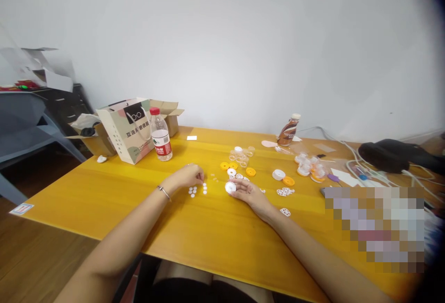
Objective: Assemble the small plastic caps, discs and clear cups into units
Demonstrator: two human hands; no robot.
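My left hand (pixel 190 174), with a bracelet on its wrist, bends its fingers together just above several small white discs (pixel 193 191) on the table. Whatever is between those fingertips is too small to make out. In my right hand (pixel 251 195), a white round cap-like piece (pixel 230 187) is gripped at its edge, its ridged face turned towards me. Just beyond it lie a white ring (pixel 231 172), several yellow discs (pixel 251 172) and clear plastic rings (pixel 239 156). White perforated cutouts (pixel 285 192) lie to the right of that hand.
A paper bag (pixel 127 131), a water bottle (pixel 160 136) and cardboard boxes (pixel 170 113) stand at the left back. A brown drink bottle (pixel 289 129) stands at the back right. Clear and orange round parts (pixel 309 166), cables (pixel 354 164) and a blurred-out patch (pixel 378 224) are rightward.
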